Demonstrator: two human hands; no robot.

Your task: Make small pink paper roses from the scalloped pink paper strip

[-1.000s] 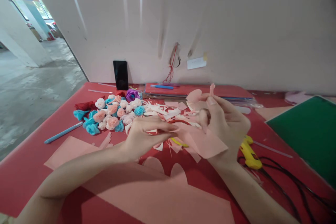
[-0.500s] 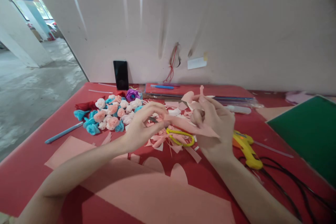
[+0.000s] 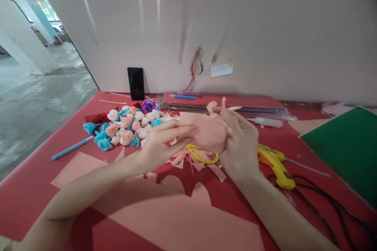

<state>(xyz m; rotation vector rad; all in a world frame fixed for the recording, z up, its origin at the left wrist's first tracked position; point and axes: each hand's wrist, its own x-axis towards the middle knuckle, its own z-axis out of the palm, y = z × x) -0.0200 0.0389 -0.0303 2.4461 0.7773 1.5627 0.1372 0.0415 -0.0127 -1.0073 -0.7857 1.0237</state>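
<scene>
A piece of pink paper (image 3: 204, 130) is held up between my two hands over the table, its broad face turned toward me. My left hand (image 3: 156, 145) pinches its left edge between thumb and fingers. Around the right side of the same paper, my right hand (image 3: 241, 151) is closed. Curled bits of pink paper and a pale pointed tip stick out above the right fingers; what that tip belongs to is hidden. Below the paper, the yellow handle (image 3: 212, 161) of what look like scissors lies among pink paper scraps (image 3: 218, 173).
Paper roses (image 3: 126, 137) in pink, white and blue are heaped at left, beside a blue pen (image 3: 72, 148). A phone (image 3: 136, 83) leans on the white board. At right lie a yellow glue gun (image 3: 278, 168) with black cable and a green board (image 3: 343, 153). Pink sheets (image 3: 176, 219) lie in front.
The pink paper has turned from nearly edge-on to facing me, opening out between the hands. My left hand has shifted its hold on the left edge; the right hand moved slightly.
</scene>
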